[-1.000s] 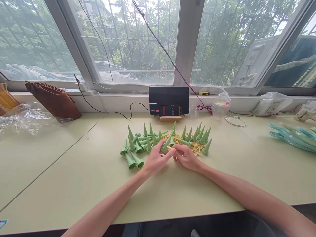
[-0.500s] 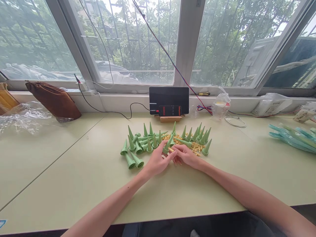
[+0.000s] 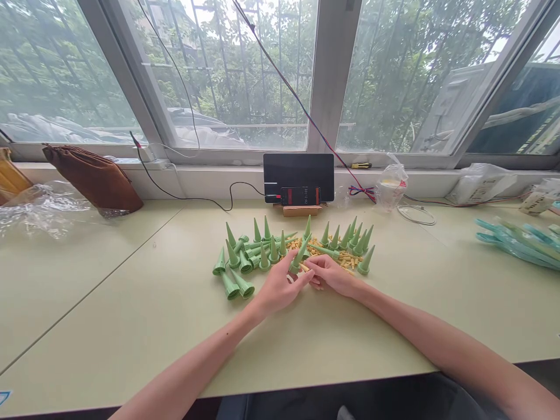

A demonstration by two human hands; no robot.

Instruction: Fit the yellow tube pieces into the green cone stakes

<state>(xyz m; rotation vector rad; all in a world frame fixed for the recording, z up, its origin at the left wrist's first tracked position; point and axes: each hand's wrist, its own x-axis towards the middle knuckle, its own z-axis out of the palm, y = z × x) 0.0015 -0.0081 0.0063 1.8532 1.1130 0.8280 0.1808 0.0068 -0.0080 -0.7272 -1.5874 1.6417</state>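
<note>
My left hand (image 3: 280, 286) is closed round a green plastic cone spike (image 3: 300, 252), which tilts with its tip up and to the right. My right hand (image 3: 335, 277) meets it from the right, fingertips pinched on a small yellow tapered piece (image 3: 304, 268). That piece lies between the two hands, close by my left thumb. Part of the cone's base is covered by my fingers. Behind my hands is a pile of small yellow pieces (image 3: 347, 259). Several green cones stand upright around it, such as the one at the right end (image 3: 366, 261).
Green cones lying on their sides (image 3: 243, 284) are at the left of the group. Behind stands a phone (image 3: 300, 196) against a dark tablet (image 3: 298, 169). A brown bag (image 3: 94, 178) sits back left, teal plastic packets (image 3: 516, 242) at right, a wrapped cup (image 3: 392, 186) by the window.
My right fingers have shifted slightly and curl closer round the yellow piece, whose visible end tilts a little. Both hands otherwise stay in place. The view has moved very slightly.
</note>
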